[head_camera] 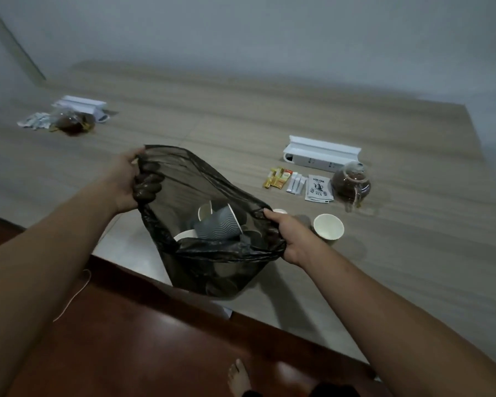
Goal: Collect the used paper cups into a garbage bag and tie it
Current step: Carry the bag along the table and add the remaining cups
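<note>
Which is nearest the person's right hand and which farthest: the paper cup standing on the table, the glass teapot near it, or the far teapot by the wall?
1. Paper cup, just beside the right hand, on its right.
2. Glass teapot, farther back on the right, next to the tea packets.
3. Far teapot, far across the table on the left.

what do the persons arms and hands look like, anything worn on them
Both forearms are bare up to the picture's edge: no sleeves, gloves, watch or bands show. The left hand and right hand show no rings that I can make out. A bare foot shows below.
</note>
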Demonstrator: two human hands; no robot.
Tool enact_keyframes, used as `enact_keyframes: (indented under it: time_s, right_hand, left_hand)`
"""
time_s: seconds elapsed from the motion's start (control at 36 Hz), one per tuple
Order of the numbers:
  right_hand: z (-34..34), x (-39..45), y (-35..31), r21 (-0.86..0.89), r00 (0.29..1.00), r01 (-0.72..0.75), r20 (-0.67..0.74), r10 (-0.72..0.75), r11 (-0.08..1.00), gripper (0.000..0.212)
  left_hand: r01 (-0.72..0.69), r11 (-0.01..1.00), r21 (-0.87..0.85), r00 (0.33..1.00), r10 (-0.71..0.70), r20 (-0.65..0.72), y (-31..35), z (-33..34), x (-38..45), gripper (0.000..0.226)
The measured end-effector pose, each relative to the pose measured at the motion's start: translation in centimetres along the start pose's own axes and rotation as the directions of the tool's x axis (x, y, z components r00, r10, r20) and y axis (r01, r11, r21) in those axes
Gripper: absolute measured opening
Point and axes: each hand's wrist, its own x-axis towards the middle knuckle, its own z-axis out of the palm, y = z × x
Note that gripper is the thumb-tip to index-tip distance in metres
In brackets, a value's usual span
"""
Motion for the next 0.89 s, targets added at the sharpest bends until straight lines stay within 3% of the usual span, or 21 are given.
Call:
enact_keyframes:
  time_s: [0.06, 0.14, 0.25, 0.33, 0.39, 0.44, 0.5, 0.53, 0.58, 0.64, 0.69, 0.78, 0.89]
  right_hand:
    - [0.4, 0.8, 1.1, -0.021, 0.999, -0.012, -0.046, 0.011, 1.0, 0.032]
    - [0.6, 1.7, 2.1, -0.053, 0.994, -0.018, -0.112, 0.012, 0.998, 0.032]
    - [-0.3, 2.3, 2.2, -0.089, 0.981, 0.017, -0.189, -0.034, 0.996, 0.034]
    - [-1.4, 2.4, 1.7, -0.141, 0.958, 0.071, -0.267, -0.106, 0.988, 0.028]
    - [-2.6, 2.7, 0.7, -0.279, 0.889, 0.194, -0.356, -0.289, 0.94, 0.024]
    - [-3.6, 3.4, -0.6, -0.52, 0.748, 0.278, -0.411, -0.522, 0.808, 0.034]
    - [-4.2, 4.2, -1.7, -0.66, 0.624, 0.278, -0.429, -0.653, 0.698, 0.043]
    - [-4.3, 4.8, -2.0, -0.727, 0.602, 0.26, -0.393, -0.695, 0.636, 0.044]
    - [-4.5, 6.0, -2.5, -0.909, 0.689, 0.169, -0.168, -0.705, 0.382, 0.055]
    - [-4.4, 7.1, -2.7, -0.996, 0.824, 0.081, 0.051, -0.564, 0.029, 0.072]
    - [-4.2, 8.4, -2.7, -0.973, 0.893, 0.077, 0.164, -0.419, -0.216, 0.082]
    - [-3.8, 10.4, -2.6, -0.939, 0.919, 0.104, 0.217, -0.33, -0.327, 0.082]
    - [-3.9, 11.5, -2.5, -0.956, 0.897, 0.111, 0.213, -0.388, -0.27, 0.07]
  left_hand:
    - [-0.006, 0.999, 0.038, 1.0, 0.007, -0.016, 0.3, -0.7, 0.9, 0.042]
    - [-0.012, 0.972, 0.236, 0.999, 0.02, -0.034, 0.4, -0.9, 2.0, 0.047]
    - [-0.048, 0.788, 0.613, 0.979, 0.159, -0.129, -0.5, -0.1, 3.3, 0.032]
    - [-0.074, 0.773, 0.63, 0.961, 0.223, -0.161, -1.1, 0.5, 4.3, 0.019]
    - [-0.056, 0.784, 0.618, 0.962, 0.209, -0.178, -1.1, 0.3, 4.8, 0.028]
    - [-0.03, 0.809, 0.588, 0.957, 0.193, -0.217, -1.2, -0.4, 5.2, 0.031]
    - [-0.025, 0.832, 0.555, 0.947, 0.198, -0.255, -1.3, -0.9, 5.5, 0.027]
    - [-0.028, 0.843, 0.538, 0.939, 0.206, -0.274, -1.4, -1.2, 5.6, 0.027]
    - [-0.033, 0.856, 0.516, 0.928, 0.218, -0.302, -1.5, -1.5, 5.7, 0.029]
    - [-0.045, 0.87, 0.491, 0.924, 0.224, -0.311, -1.5, -1.9, 5.7, 0.029]
    - [-0.029, 0.88, 0.474, 0.925, 0.203, -0.321, -1.6, -2.2, 5.8, 0.031]
    - [-0.032, 0.894, 0.447, 0.934, 0.186, -0.305, -1.9, -2.1, 5.8, 0.035]
    - [-0.036, 0.895, 0.445, 0.939, 0.183, -0.291, -2.1, -1.2, 6.3, 0.032]
